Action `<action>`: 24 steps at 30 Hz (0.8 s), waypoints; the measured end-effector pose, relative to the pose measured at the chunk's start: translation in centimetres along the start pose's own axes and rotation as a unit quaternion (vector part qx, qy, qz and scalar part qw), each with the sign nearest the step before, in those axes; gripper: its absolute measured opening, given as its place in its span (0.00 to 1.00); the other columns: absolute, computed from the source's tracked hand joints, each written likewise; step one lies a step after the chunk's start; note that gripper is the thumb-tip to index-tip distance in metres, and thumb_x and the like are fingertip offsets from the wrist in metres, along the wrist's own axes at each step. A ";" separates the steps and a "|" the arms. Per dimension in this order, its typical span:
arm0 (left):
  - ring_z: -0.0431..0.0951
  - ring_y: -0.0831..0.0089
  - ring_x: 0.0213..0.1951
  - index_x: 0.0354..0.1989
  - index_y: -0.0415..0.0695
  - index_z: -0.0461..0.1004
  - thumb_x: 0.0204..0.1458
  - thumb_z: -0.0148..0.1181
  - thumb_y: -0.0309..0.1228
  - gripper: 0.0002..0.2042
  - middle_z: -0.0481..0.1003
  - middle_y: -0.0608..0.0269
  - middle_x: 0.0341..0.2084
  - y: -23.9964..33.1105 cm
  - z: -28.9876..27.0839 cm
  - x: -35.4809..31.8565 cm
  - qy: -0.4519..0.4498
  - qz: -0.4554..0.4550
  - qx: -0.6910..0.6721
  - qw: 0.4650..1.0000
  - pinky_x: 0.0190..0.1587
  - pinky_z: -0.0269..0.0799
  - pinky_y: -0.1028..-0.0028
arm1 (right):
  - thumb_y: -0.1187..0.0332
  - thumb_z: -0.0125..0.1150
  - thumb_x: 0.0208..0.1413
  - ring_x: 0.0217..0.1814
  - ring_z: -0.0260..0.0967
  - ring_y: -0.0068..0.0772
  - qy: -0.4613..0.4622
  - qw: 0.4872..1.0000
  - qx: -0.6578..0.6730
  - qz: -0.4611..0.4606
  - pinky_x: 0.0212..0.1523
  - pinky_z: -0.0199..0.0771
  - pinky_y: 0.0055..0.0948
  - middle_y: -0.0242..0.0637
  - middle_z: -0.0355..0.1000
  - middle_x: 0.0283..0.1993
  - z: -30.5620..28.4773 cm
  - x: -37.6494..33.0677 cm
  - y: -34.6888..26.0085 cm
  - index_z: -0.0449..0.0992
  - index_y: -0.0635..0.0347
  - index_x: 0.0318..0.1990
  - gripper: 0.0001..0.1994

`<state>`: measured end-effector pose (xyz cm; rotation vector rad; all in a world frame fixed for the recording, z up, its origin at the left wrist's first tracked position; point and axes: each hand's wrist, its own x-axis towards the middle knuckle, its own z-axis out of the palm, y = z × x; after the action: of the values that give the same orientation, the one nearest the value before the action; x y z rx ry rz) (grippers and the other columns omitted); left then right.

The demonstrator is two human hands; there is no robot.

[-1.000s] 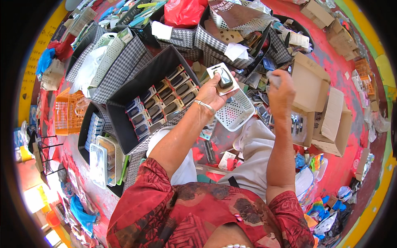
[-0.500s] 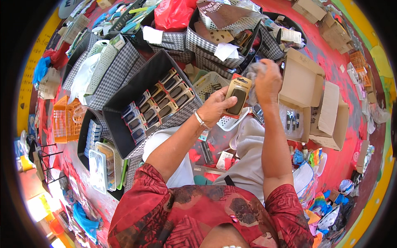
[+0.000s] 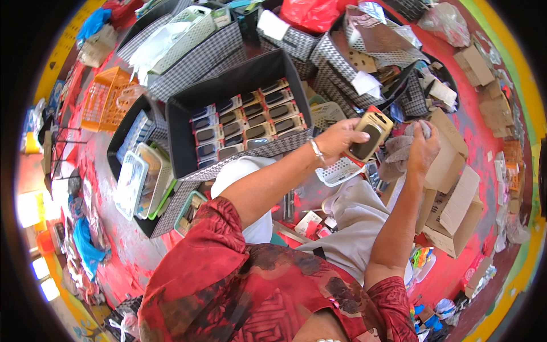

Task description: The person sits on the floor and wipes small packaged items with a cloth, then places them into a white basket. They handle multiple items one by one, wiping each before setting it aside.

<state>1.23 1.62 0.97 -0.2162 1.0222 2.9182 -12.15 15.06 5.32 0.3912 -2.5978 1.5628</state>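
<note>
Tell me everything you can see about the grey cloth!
The cloth looks soft and fuzzy, plain grey, bunched into loose folds. The right hand grips part of it, and the rest hangs loose beside the pack in the left hand; I can't tell whether they touch.

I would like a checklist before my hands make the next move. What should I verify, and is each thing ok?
1. Left hand holds the carded blister pack: ok, thumb on its front.
2. Right hand is free: not ok, it grips the grey cloth.
3. Cloth is clear of the pack: cannot tell, they are very close.
4. Back of the pack is clean: cannot tell, hidden.
5. Houndstooth storage box is open: ok, other packs show inside.
</note>
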 end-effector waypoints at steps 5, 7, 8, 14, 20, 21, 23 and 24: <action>0.73 0.71 0.43 0.52 0.38 0.60 0.50 0.48 0.28 0.19 0.70 0.59 0.42 0.6 0.9 0.0 -0.006 -0.005 -0.090 0.996 0.47 0.70 0.69 | 0.68 0.58 0.49 0.28 0.68 0.24 -0.036 0.917 0.344 0.200 0.30 0.69 0.24 0.32 0.70 0.30 1.7 -1.3 0.4 0.73 0.61 0.35 0.08; 0.66 0.71 0.50 0.58 0.42 0.51 0.55 0.43 0.31 0.22 0.62 0.57 0.51 -0.3 1.2 0.5 0.080 0.062 0.068 0.993 0.51 0.64 0.71 | 0.66 0.53 0.54 0.29 0.67 0.20 -0.141 0.860 0.464 0.160 0.30 0.69 0.21 0.32 0.70 0.31 3.8 -2.9 -0.2 0.70 0.61 0.39 0.09; 0.62 0.70 0.53 0.59 0.40 0.50 0.56 0.42 0.32 0.22 0.60 0.57 0.51 -0.8 1.3 0.7 0.123 0.119 0.143 0.975 0.55 0.57 0.72 | 0.66 0.51 0.55 0.32 0.67 0.22 -0.125 0.863 0.453 0.184 0.33 0.69 0.22 0.33 0.70 0.33 4.7 -3.8 -0.7 0.70 0.62 0.40 0.10; 0.60 0.70 0.52 0.56 0.47 0.58 0.59 0.31 0.49 0.24 0.62 0.58 0.47 -0.7 0.5 1.6 0.182 0.126 0.050 0.974 0.57 0.52 0.72 | 0.67 0.49 0.55 0.41 0.64 0.27 -0.144 0.951 0.273 -0.023 0.43 0.63 0.25 0.36 0.67 0.40 6.3 -6.2 -3.4 0.66 0.62 0.43 0.11; 0.73 0.71 0.35 0.37 0.47 0.69 0.51 0.45 0.55 0.22 0.72 0.64 0.32 3.0 -0.6 -0.5 0.136 0.049 -0.218 0.965 0.40 0.72 0.66 | 0.69 0.55 0.46 0.49 0.60 0.45 -0.175 0.930 0.014 -0.322 0.50 0.58 0.35 0.45 0.64 0.47 6.7 -9.8 -3.4 0.66 0.61 0.46 0.17; 0.74 0.70 0.34 0.36 0.46 0.70 0.53 0.44 0.52 0.20 0.72 0.64 0.31 3.2 -0.8 -0.5 0.156 0.089 -0.209 0.961 0.39 0.72 0.65 | 0.69 0.55 0.46 0.50 0.59 0.45 -0.187 0.930 0.024 -0.315 0.50 0.58 0.35 0.45 0.64 0.47 6.7 -10.3 -3.5 0.67 0.61 0.45 0.17; 0.74 0.67 0.35 0.39 0.43 0.70 0.56 0.39 0.43 0.18 0.74 0.61 0.33 3.5 -1.5 -0.4 0.091 0.086 -0.218 0.968 0.39 0.73 0.64 | 0.70 0.55 0.45 0.51 0.58 0.45 -0.228 0.927 0.032 -0.295 0.50 0.58 0.36 0.46 0.64 0.48 6.3 -10.6 -3.6 0.67 0.60 0.45 0.16; 0.74 0.66 0.35 0.40 0.43 0.70 0.56 0.37 0.42 0.18 0.74 0.60 0.34 3.2 -1.6 -0.1 0.143 0.096 -0.207 0.963 0.40 0.72 0.63 | 0.71 0.55 0.47 0.48 0.63 0.39 -0.217 0.927 0.044 -0.302 0.46 0.63 0.33 0.42 0.67 0.44 5.9 -10.1 -3.7 0.69 0.60 0.42 0.13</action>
<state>1.28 -1.90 1.71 -0.6002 0.4549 3.3211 -1.09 9.99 3.67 1.5279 -2.3058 1.4752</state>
